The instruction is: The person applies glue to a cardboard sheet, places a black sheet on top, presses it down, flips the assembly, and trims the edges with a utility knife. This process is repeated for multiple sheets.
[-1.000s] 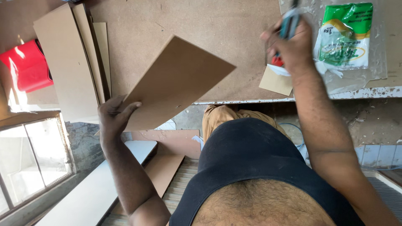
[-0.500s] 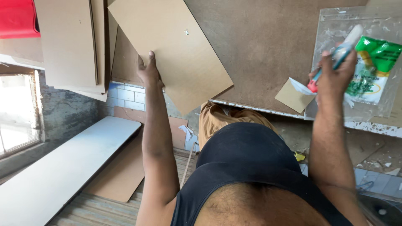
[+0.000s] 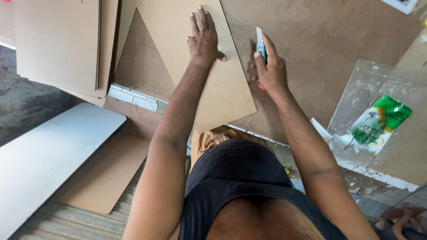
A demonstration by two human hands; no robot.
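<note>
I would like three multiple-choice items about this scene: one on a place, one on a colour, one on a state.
1. Where does the left hand rest?
A) on the fibreboard panel
B) on the white board
C) on the plastic bag

2. What colour is the utility knife handle?
A) yellow
B) blue
C) black

3. How is the right hand?
A) open and flat
B) empty
C) closed around the knife

Answers: 1 A, the palm lies flat on the panel; 2 B, blue shows between the fingers; 3 C, the fingers wrap the handle.

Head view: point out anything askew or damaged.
The brown board under the left hand lies skewed, one corner overhanging the bench edge. Debris litters the floor. No damage visible.
</note>
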